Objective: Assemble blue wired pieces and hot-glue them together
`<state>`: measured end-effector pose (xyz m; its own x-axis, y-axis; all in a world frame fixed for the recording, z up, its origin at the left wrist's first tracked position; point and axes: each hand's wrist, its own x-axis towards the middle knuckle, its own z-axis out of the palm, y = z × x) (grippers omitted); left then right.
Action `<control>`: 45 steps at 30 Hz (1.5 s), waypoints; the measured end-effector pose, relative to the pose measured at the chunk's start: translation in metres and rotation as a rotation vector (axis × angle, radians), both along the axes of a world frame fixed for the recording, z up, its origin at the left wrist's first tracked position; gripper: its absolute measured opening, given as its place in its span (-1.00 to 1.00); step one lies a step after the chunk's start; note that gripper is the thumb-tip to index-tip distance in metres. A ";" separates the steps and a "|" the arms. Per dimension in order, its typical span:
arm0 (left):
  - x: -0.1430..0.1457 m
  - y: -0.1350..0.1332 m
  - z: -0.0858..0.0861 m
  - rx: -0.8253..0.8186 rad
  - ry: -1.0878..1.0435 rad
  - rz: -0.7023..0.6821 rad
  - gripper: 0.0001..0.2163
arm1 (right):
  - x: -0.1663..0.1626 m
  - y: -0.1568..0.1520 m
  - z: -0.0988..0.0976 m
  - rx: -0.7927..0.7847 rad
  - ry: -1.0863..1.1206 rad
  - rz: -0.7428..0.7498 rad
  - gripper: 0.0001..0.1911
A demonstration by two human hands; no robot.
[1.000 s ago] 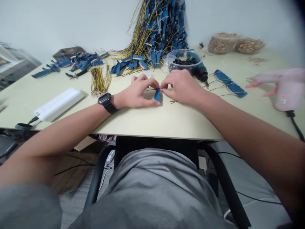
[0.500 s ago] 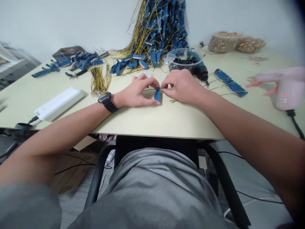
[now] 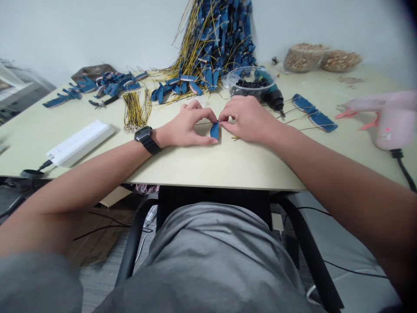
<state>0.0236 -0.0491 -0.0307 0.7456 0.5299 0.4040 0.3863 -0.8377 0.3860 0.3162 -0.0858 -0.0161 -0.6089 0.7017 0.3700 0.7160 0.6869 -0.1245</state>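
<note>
Near the table's front, my left hand, with a black watch on its wrist, is closed on a small curved blue piece. Thumb and fingertips hold the piece at its bottom and top ends. A thin dark wire crosses the gap inside that hand to the top of the piece. My right hand pinches at the piece's upper right edge; what lies between its fingertips is too small to make out. Yellow and black wire ends show just below the right hand.
Behind my hands stand a clear tub of black parts, a drill and a tall heap of blue pieces with yellow wires. Wire bundle, pliers and white power strip lie left; blue strips and pink glue gun right.
Almost nothing differs. Both hands keep the same grip at the blue piece, and the whole view has shifted very slightly.
</note>
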 end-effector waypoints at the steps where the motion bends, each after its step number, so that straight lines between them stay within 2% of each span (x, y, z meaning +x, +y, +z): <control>1: 0.000 0.001 0.000 0.004 -0.003 -0.001 -0.09 | 0.000 0.000 0.000 0.004 0.000 0.002 -0.67; 10: 0.002 0.005 -0.003 0.002 -0.025 0.009 -0.05 | -0.003 0.002 -0.002 0.026 0.003 0.002 -0.64; 16: 0.003 -0.001 0.005 -0.016 -0.008 -0.023 -0.12 | -0.004 -0.001 -0.002 0.013 0.025 -0.006 -0.67; 20: 0.002 -0.006 0.009 -0.042 -0.017 0.007 -0.10 | -0.007 -0.004 -0.001 -0.002 0.021 -0.038 -0.69; 28: 0.002 -0.005 0.009 -0.016 -0.030 0.018 -0.08 | -0.009 -0.004 -0.002 -0.011 0.022 -0.053 -0.75; 35: 0.005 -0.001 0.009 -0.009 -0.039 -0.017 -0.14 | -0.010 -0.002 -0.004 0.016 -0.002 -0.031 -0.71; 45: 0.010 0.007 0.010 0.017 0.010 -0.086 -0.20 | -0.011 0.000 -0.006 0.047 -0.026 -0.038 -0.79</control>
<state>0.0339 -0.0418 -0.0212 0.7923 0.4566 0.4046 0.3163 -0.8745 0.3676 0.3053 -0.0855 -0.0220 -0.5915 0.7068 0.3880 0.7445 0.6635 -0.0738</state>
